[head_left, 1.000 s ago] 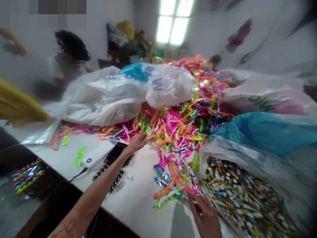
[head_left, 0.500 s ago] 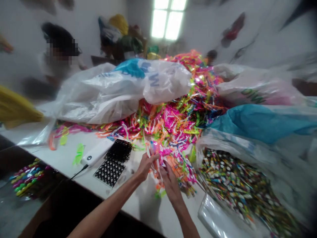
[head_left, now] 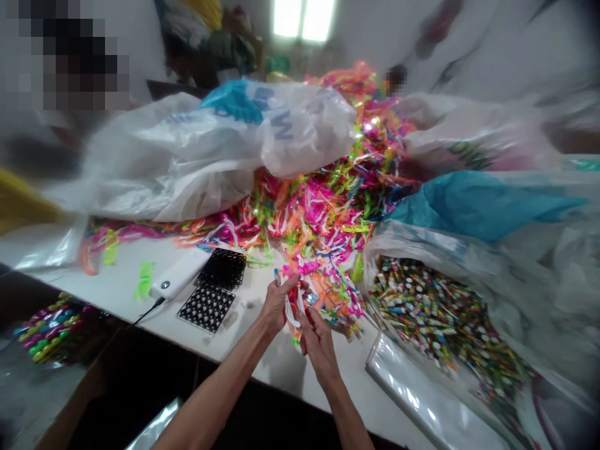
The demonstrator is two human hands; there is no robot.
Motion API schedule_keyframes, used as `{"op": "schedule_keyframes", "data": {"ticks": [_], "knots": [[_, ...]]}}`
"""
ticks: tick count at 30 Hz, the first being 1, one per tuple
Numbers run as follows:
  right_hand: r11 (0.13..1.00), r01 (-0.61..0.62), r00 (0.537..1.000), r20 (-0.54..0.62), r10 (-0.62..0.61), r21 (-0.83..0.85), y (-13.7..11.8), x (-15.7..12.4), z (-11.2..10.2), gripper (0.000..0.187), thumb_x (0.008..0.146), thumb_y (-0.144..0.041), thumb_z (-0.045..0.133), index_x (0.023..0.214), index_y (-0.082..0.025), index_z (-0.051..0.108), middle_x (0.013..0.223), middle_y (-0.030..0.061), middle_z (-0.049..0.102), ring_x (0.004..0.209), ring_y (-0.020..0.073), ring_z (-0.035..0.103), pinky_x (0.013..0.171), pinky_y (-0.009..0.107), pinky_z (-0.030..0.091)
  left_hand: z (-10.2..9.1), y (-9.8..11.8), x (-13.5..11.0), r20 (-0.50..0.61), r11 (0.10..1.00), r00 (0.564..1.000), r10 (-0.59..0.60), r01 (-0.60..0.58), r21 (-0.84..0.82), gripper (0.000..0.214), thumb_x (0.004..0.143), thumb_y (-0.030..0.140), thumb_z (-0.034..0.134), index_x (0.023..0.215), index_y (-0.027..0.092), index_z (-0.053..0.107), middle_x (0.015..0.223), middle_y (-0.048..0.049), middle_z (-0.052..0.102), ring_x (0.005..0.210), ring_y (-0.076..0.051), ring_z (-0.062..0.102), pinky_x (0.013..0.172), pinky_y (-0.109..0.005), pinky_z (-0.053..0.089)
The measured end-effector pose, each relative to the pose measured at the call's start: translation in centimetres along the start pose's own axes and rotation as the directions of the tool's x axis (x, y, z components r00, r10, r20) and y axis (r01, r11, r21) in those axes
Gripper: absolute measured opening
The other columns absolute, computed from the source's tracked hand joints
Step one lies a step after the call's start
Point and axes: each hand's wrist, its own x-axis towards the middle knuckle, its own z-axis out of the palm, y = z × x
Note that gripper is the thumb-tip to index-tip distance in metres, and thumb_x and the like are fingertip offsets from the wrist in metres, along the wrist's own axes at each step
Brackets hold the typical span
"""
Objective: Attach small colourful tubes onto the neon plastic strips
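My left hand (head_left: 276, 303) is closed around a small bunch of brightly coloured plastic pieces with white strips (head_left: 291, 312), its thumb laid along the top. My right hand (head_left: 319, 340) is just to the right, fingers bent and pinched at the lower end of the same bunch. Both hands hover over the white table near its front edge. Directly beyond them spreads a large heap of pink, orange and yellow-green plastic pieces (head_left: 319, 203). The exact kind of the held pieces is too blurred to tell.
Left of my hands are a black perforated tray (head_left: 206, 307), a white power bank (head_left: 180, 275) with a cable and a green glasses-shaped piece (head_left: 144, 279). To the right lie an open bag of small colourful sticks (head_left: 431, 312) and clear plastic sleeves (head_left: 412, 381). Large white sacks (head_left: 187, 156) sit behind.
The view has tilted downward. My hands have drawn slightly closer around the bunch, and its white strips now show more clearly between them.
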Motion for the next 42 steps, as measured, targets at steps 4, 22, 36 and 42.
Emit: {"op": "schedule_keyframes", "data": {"ticks": [4, 22, 36, 42], "knots": [[0.996, 0.053, 0.991, -0.119, -0.061, -0.073, 0.3, -0.1, -1.2, 0.036, 0.078, -0.05, 0.049, 0.087, -0.016, 0.057, 0.05, -0.0056, 0.044, 0.04, 0.0085, 0.038, 0.039, 0.021, 0.033, 0.0, 0.4, -0.5, -0.007, 0.998, 0.998, 0.061, -0.061, 0.034, 0.038, 0.061, 0.038, 0.072, 0.084, 0.009, 0.064, 0.071, -0.0059, 0.064, 0.061, -0.015, 0.059, 0.058, -0.024, 0.046], [0.773, 0.215, 0.951, -0.052, -0.304, -0.597, 0.7, -0.3, -0.5, 0.031, 0.089, -0.035, 0.034, 0.073, -0.019, 0.055, 0.068, 0.0013, 0.058, 0.063, 0.0143, 0.052, 0.06, 0.025, 0.035, 0.4, -1.1, -1.6, -0.038, 0.947, 0.998, 0.047, -0.032, 0.319, 0.033, 0.054, 0.033, 0.077, 0.072, 0.009, 0.061, 0.058, -0.0004, 0.06, 0.048, -0.01, 0.053, 0.044, -0.018, 0.041], [0.702, -0.007, 0.864, -0.358, -0.354, -0.712, 3.0, 4.9, -20.2, 0.016, 0.068, -0.015, 0.052, 0.053, -0.016, 0.057, 0.068, 0.0019, 0.052, 0.066, 0.0133, 0.052, 0.068, 0.031, 0.033, 0.7, -1.2, -2.1, 0.077, 0.873, 0.961, -0.267, 0.207, 0.442, 0.031, 0.056, 0.036, 0.075, 0.071, 0.013, 0.062, 0.054, 0.0005, 0.058, 0.045, -0.01, 0.051, 0.044, -0.019, 0.04], [0.707, 0.017, 0.86, -0.35, -0.371, -0.707, 2.1, 4.4, -19.0, 0.008, 0.07, -0.022, 0.053, 0.063, -0.017, 0.054, 0.077, 0.0042, 0.054, 0.08, 0.0187, 0.051, 0.069, 0.031, 0.035, 0.7, -1.1, -2.3, 0.121, 0.861, 0.966, -0.228, 0.142, 0.489, 0.031, 0.057, 0.038, 0.074, 0.07, 0.012, 0.061, 0.061, -0.0012, 0.06, 0.048, -0.01, 0.052, 0.046, -0.019, 0.041]]}}
